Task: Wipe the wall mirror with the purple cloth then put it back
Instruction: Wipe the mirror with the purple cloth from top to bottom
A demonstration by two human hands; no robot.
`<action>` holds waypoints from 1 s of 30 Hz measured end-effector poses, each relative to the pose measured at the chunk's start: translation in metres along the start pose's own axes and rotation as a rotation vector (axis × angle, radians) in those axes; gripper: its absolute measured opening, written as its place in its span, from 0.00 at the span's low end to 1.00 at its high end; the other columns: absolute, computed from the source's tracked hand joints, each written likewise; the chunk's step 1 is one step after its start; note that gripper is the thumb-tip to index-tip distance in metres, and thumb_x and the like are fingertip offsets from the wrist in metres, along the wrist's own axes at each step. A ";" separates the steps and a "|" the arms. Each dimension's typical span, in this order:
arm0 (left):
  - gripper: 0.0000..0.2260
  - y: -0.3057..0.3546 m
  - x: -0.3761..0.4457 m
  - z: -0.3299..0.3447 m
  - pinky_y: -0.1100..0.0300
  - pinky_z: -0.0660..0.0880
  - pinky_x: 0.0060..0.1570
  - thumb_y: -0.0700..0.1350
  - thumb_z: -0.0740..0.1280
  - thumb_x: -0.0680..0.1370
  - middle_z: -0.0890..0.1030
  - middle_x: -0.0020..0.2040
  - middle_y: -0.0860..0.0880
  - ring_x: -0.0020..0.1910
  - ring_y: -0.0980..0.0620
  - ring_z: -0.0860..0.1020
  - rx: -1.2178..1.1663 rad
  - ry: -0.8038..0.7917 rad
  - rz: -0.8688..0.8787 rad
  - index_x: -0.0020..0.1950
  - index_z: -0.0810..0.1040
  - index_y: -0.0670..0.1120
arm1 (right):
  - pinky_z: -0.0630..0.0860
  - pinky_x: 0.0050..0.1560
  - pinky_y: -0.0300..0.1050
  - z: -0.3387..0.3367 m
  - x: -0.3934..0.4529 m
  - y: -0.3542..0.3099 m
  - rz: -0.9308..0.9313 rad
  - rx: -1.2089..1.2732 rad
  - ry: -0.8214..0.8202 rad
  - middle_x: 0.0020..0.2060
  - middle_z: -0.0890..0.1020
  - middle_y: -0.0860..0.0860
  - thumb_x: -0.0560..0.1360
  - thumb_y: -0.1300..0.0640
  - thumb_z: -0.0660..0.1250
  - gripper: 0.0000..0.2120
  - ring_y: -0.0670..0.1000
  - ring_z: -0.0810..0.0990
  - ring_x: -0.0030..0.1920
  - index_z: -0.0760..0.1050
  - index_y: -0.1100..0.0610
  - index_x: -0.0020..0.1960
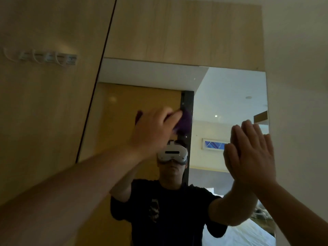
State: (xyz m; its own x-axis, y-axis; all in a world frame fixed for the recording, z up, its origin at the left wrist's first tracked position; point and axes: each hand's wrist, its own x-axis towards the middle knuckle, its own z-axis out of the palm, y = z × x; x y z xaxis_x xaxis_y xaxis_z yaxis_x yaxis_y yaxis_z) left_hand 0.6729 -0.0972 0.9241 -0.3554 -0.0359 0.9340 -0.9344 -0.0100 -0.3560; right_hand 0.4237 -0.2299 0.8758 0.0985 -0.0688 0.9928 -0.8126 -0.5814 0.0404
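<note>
Wood panels (177,29) fill the upper half of the frame, and the mirror (230,96) is set into them below, running from centre to the right edge of the panelling. I stand close to it so both arms can reach the glass.

My left hand (152,132), at centre frame, presses the cloth (184,121) flat on the mirror; the purple cloth shows past my fingertips on the right and a little at upper left of the hand. My fingers lie over it, slightly bent and close together, to keep it spread on the glass as I wipe, I judge. The hand is blurred, so I cannot tell how the thumb sits.

My right hand (252,157), at right of centre, rests on the mirror near its right edge, palm forward, fingers straight and together, probably to steady me.

At upper left, a row of hooks (48,57) sits on the left panel; its small labels are too blurred to read. No other writing is legible.
</note>
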 end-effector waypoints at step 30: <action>0.23 0.093 -0.164 0.030 0.47 0.64 0.69 0.53 0.61 0.83 0.67 0.76 0.45 0.73 0.43 0.69 0.194 -0.304 0.332 0.76 0.67 0.46 | 0.52 0.76 0.62 -0.019 -0.019 0.037 -0.053 0.066 -0.057 0.77 0.61 0.59 0.82 0.45 0.50 0.26 0.59 0.54 0.79 0.63 0.56 0.75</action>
State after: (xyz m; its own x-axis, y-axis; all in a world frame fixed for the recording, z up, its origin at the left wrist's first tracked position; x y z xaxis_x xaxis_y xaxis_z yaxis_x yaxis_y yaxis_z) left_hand 0.6447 -0.1221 0.7368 -0.5840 -0.3586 0.7282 -0.7399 -0.1338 -0.6592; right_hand 0.3804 -0.2345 0.8602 0.1746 -0.0813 0.9813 -0.7659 -0.6376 0.0834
